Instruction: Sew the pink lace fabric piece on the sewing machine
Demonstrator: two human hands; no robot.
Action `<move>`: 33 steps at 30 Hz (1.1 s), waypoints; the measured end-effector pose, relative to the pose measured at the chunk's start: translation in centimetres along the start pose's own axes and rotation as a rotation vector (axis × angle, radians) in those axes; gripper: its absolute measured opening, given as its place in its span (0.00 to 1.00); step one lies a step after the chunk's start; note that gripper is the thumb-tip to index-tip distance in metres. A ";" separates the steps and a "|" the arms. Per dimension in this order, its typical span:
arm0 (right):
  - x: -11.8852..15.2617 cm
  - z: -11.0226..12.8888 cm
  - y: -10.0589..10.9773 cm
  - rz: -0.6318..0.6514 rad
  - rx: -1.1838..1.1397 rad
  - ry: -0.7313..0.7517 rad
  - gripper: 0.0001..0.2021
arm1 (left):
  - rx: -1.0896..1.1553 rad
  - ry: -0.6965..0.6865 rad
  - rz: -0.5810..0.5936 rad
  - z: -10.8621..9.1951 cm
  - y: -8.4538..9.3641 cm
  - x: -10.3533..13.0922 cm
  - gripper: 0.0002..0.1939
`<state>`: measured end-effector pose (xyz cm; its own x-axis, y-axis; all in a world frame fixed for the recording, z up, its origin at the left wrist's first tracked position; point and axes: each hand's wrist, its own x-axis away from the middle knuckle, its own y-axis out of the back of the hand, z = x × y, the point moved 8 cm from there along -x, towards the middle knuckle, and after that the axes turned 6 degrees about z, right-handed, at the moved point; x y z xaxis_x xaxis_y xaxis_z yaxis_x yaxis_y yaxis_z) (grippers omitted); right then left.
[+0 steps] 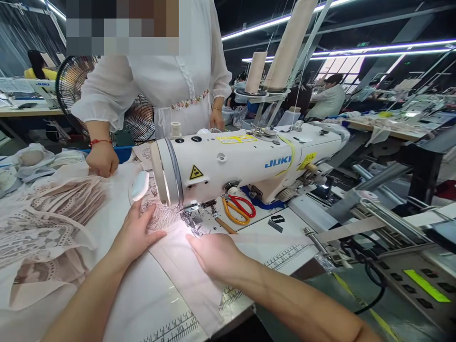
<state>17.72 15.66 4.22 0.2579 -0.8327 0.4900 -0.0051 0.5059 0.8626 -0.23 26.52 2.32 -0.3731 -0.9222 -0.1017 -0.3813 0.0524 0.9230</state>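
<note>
We see both hands flat on a pale fabric strip (185,270) that lies on the white surface (149,304) in front of a JUKI sewing machine (249,166).

Left hand (137,235): fingers spread, palm down on the lace end of the piece, thumb pointing toward the presser foot (192,219). No pinch here; it presses the cloth against the surface, just left of the needle area.

Right hand (215,254): also open and flat, fingers together, resting on the plain cloth just in front of and to the right of the presser foot.

Key relation: the strip's long axis runs from the near edge of the surface up and away to the presser foot, slightly slanted leftward. Its far end sits under or right at the foot (the lamp glare washes out the exact contact). The two hands flank this axis, the left a little farther in toward the machine, both about equally near the foot.

Orange-and-red scissors (240,209) lie on the machine bed, right of the needle, apart from either hand. A stack of lace pieces (53,213) sits toward the surface's left edge. A co-worker's hand (102,159) rests at the far edge, well clear.
</note>
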 end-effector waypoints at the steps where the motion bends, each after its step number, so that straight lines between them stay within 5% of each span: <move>1: 0.0 0.0 0.0 0.000 0.002 0.000 0.25 | -0.024 0.005 -0.017 -0.1 0.2 0.0 0.35; 6: -0.4 0.0 -0.3 -0.021 0.013 0.006 0.23 | -0.186 0.094 -0.110 -1.4 1.3 0.4 0.25; 10: -0.6 -0.1 -0.6 -0.072 0.024 0.041 0.18 | -0.224 -0.179 -0.183 -7.1 1.3 2.2 0.18; 15: 1.4 -0.6 -2.2 -0.080 0.071 0.165 0.12 | -0.298 -0.522 0.130 -13.6 -2.6 5.8 0.09; 18: 3.4 -1.5 -3.3 -0.107 0.082 0.232 0.12 | -0.394 -0.537 0.249 -13.8 -4.1 6.7 0.15; 22: 4.6 -2.2 -4.2 -0.131 0.077 0.265 0.12 | -0.434 -0.524 0.221 -12.6 -3.9 6.3 0.20; 26: 4.1 -2.2 -4.0 -0.136 0.083 0.260 0.12 | -0.434 -0.553 0.163 -12.1 -3.1 6.0 0.14; 33: 3.2 -1.8 -3.5 -0.170 0.073 0.266 0.17 | -0.213 -0.755 0.098 -13.3 -2.7 7.1 0.14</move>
<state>20.28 11.59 2.56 0.5041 -0.8114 0.2959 -0.0066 0.3389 0.9408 9.34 14.73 4.05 -0.8989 -0.4037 -0.1702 -0.1754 -0.0246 0.9842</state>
